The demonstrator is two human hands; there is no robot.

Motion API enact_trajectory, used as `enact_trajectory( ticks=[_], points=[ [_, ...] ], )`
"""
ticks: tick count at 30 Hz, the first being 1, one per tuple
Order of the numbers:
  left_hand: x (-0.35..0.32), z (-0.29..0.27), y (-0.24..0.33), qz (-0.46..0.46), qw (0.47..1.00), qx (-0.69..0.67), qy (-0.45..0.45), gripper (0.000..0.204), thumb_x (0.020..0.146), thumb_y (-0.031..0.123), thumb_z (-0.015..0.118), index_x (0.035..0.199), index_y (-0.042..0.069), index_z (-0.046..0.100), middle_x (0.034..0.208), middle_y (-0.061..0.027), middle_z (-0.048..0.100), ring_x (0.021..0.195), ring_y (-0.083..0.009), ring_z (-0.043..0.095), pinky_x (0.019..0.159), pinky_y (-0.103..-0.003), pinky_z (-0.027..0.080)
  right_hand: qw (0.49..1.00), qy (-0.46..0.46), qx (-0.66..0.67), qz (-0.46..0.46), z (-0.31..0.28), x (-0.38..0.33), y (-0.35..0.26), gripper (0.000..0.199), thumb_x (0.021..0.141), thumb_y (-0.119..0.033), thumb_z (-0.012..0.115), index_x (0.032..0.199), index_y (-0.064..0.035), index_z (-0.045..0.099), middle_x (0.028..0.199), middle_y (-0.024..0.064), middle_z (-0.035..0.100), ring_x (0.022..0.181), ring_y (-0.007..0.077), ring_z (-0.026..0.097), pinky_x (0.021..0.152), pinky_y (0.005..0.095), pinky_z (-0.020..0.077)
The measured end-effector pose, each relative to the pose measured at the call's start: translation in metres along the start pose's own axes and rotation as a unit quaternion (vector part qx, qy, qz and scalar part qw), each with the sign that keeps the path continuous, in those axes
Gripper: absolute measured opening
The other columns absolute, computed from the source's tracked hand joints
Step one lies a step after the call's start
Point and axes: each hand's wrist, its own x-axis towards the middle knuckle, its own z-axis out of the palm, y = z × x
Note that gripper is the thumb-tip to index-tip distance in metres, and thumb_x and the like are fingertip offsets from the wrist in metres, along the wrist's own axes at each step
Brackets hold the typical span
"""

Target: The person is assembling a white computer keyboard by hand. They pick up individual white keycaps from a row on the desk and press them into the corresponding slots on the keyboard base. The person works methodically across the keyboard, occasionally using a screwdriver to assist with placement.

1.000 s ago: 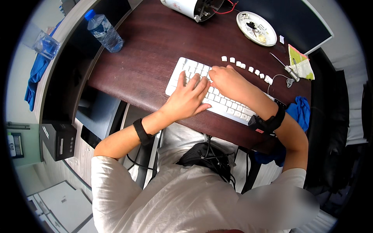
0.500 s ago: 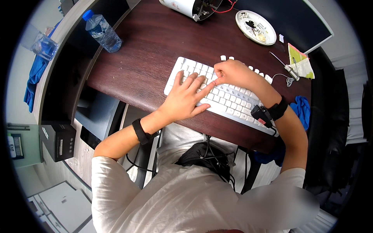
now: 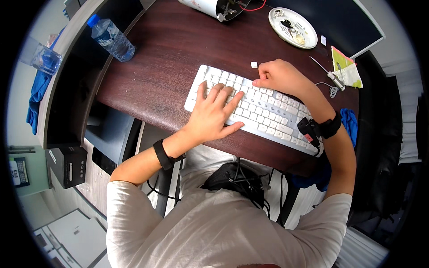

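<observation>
Left hand (image 3: pixel 214 111) lies spread flat on the white keyboard (image 3: pixel 263 109), centre frame. Right hand (image 3: pixel 279 76) is curled at its top edge, grip contents unclear; fitting a keycap (image 3: pixel 254 64) seems underway, needing careful alignment.

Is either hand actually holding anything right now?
Left hand lies flat on the white keyboard, gripping nothing. Right hand is curled at its top edge; any pinched keycap can't be told.

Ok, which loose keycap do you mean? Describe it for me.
Start at the white keyboard on the dark desk. Just beyond its far edge, beside the right hand, sits one small white keycap, alone on bare wood, not seated in the rows.
</observation>
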Motion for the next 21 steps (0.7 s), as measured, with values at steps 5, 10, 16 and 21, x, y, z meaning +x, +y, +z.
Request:
enact_trajectory(
  ticks=[5,10,16,21],
  points=[
    [-0.001,0.000,0.000,0.014,1.000,0.024,-0.008,0.069,0.086,0.056,0.059,0.138,0.011,0.054,0.128,-0.0131,0.053,0.122,-0.0337,0.047,0.106,-0.061,0.028,0.998,0.048,-0.032,0.009,-0.009,0.002,-0.004,0.036,0.081,-0.036,0.075,0.069,-0.0048,0.061,0.064,0.0108,0.063,0.060,0.0283,0.062,0.057,0.0399,0.0467],
    [-0.001,-0.001,-0.001,-0.006,1.000,0.002,0.002,0.072,0.086,0.055,0.060,0.138,0.006,0.052,0.129,-0.0134,0.053,0.123,-0.0331,0.047,0.107,-0.059,0.028,0.987,0.130,-0.094,-0.033,-0.009,0.016,0.018,0.024,0.082,-0.026,0.073,0.077,-0.0056,0.061,0.067,0.0079,0.061,0.065,0.0268,0.061,0.061,0.0392,0.0471],
    [-0.005,0.000,-0.002,-0.025,0.999,-0.020,0.023,0.073,0.084,0.053,0.063,0.136,0.003,0.052,0.130,-0.0149,0.053,0.125,-0.0323,0.048,0.108,-0.056,0.029,0.968,0.116,-0.213,-0.072,0.008,0.033,0.029,0.027,0.080,-0.017,0.074,0.105,-0.0087,0.068,0.107,0.0070,0.063,0.110,0.0264,0.058,0.087,0.0416,0.0472],
    [-0.005,-0.001,-0.001,-0.027,0.999,-0.028,0.028,0.071,0.083,0.051,0.066,0.134,0.002,0.054,0.130,-0.0155,0.054,0.126,-0.0323,0.049,0.108,-0.056,0.030,0.960,0.100,-0.253,-0.063,0.025,0.045,0.035,0.023,0.081,-0.020,0.073,0.100,-0.0077,0.069,0.103,0.0062,0.065,0.105,0.0245,0.059,0.089,0.0406,0.0437]
  ],
)
